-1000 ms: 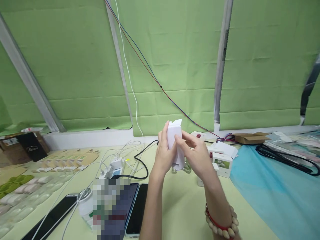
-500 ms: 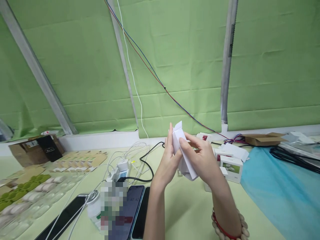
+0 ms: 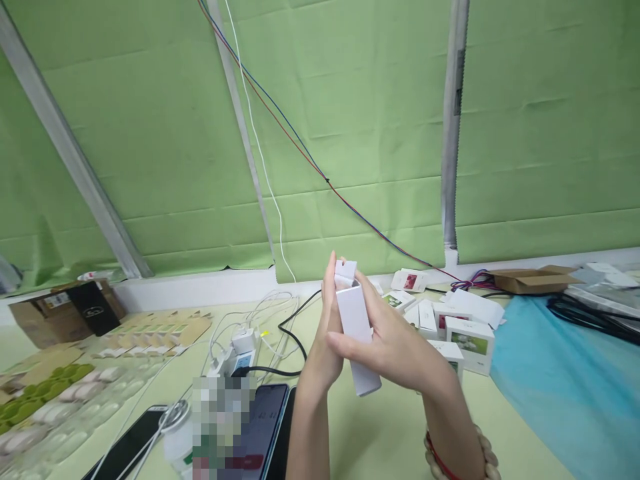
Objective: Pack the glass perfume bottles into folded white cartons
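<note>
Both my hands hold a tall, narrow white carton upright above the pale green table. My left hand grips its left side, fingers reaching up to the open top flap. From the right, my right hand wraps around the carton, thumb across its front face. The carton's lower end tilts toward me and to the right. Bead bracelets circle my right wrist.
Small white boxes with flower pictures lie just right of my hands. A charger block with cables and phones sit at front left. Trays of small jars and flat cardboard blanks lie left. A blue cloth covers the right side.
The carton has gone from a half-flattened, tilted shape to a squared-up box held more upright. My right hand has slid lower around it, and my view has shifted slightly.
</note>
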Available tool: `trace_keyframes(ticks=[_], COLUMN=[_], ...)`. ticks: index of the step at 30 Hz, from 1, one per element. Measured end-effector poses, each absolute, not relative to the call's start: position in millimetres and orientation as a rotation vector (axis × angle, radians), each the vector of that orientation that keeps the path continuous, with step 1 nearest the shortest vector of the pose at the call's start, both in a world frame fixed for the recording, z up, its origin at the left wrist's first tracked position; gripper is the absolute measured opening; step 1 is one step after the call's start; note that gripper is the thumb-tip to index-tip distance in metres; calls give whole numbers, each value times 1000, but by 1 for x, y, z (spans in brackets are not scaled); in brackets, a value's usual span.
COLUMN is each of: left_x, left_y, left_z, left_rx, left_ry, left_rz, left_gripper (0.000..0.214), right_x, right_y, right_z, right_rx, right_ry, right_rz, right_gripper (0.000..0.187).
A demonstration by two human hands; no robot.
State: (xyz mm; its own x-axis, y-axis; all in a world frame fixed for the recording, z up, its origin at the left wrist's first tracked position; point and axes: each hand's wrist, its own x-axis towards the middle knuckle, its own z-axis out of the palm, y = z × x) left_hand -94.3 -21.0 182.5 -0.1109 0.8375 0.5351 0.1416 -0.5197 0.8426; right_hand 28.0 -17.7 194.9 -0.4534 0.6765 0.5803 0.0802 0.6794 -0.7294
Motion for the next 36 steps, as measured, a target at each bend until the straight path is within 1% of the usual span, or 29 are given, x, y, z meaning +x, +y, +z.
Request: trace_keyframes(ticks=[3, 6, 8, 13, 17, 20, 24, 26, 28, 30, 33, 36], left_x=[-91, -87, -85, -84, -88, -97, -105, -104, -100, -94, -83, -72], left_y=[-26, -28, -28, -28, -28, -25, -21, -19, -17, -14, -9, -3], left_z=[186, 190, 191, 193, 193, 189, 184, 181, 180, 178, 176, 174], left_rx=[1492, 1462, 1482, 1526, 1583, 1658, 1869, 1918, 1913, 1896, 1813, 1559], left_ry=[948, 854, 840, 976, 1091, 1161, 1182, 1165, 1099, 1026, 986, 991], left_rz=[1715, 1724, 1720, 1693, 1624, 1495, 1313, 1304, 1329, 1402, 1602, 1793], left_gripper=[62, 67, 67, 53, 55, 64, 95, 101, 98, 91, 82, 70], right_x=[32, 34, 33, 29, 23, 19, 17, 17, 17, 16, 15, 11], right_y=[-17, -16, -14, -3, 5, 13, 21, 22, 21, 20, 16, 15], right_z=[195, 194, 192, 187, 186, 186, 185, 184, 185, 185, 187, 189], right_rx=[-533, -511, -517, -533, -604, -681, -694, -682, -667, -654, -635, -641], right_ry=[-1923, -1874, -1858, -1833, -1661, -1438, -1245, -1210, -1187, -1169, -1164, -1149], right_rz=[810, 820, 824, 803, 753, 725, 721, 769, 825, 857, 872, 868], right_gripper=[80, 77, 75, 75, 76, 80, 83, 84, 88, 91, 93, 96])
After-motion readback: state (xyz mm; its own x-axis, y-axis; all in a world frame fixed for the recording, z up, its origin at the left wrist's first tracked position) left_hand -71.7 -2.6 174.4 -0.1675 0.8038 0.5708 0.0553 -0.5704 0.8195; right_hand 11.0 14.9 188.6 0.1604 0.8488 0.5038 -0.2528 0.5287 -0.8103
